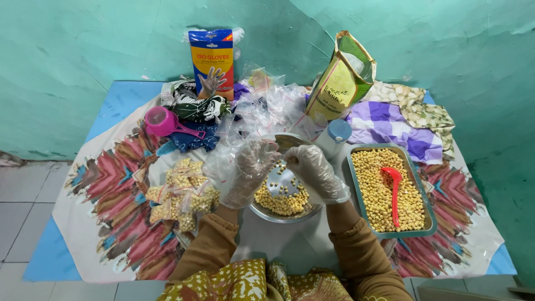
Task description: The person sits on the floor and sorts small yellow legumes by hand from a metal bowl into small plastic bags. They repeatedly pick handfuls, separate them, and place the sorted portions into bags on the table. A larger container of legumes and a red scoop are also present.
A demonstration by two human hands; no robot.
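While both hands wear thin clear plastic gloves, they meet over a round metal bowl (278, 214) at the middle of the patterned cloth (111, 184). The left hand (249, 173) has its fingers curled around the mouth of a small clear bag (225, 161), holding it at the bowl's left rim. The right hand (315, 173) is closed around the handle of a pale scoop (281, 183), whose blade lies down among the yellow beans (284, 203) that cover the bottom of the bowl; whether the scoop carries any beans cannot be told.

Just left of the bowl lies a heap of small filled bags (181, 192), each packed with the same yellow beans. Just right of it sits a rectangular metal tray (428, 214), covered nearly edge to edge with more beans, and a red spoon (394, 192) rests on top of them, its bowl toward the far end. A white jar with a blue lid (336, 136) stands between the tray's far corner and the bowl.

Behind the hands a loose pile of empty clear bags (267, 106) spreads toward the wall. A pink measuring cup (163, 122) lies on its side at the left, near some crumpled dark fabric (195, 108). A blue and yellow box of gloves (212, 61) stands upright against the green wall, and a tall green and gold sack (343, 75), open at the top, leans nearby; what it holds cannot be seen. A purple checked cloth (390, 128) is bunched beyond the tray.
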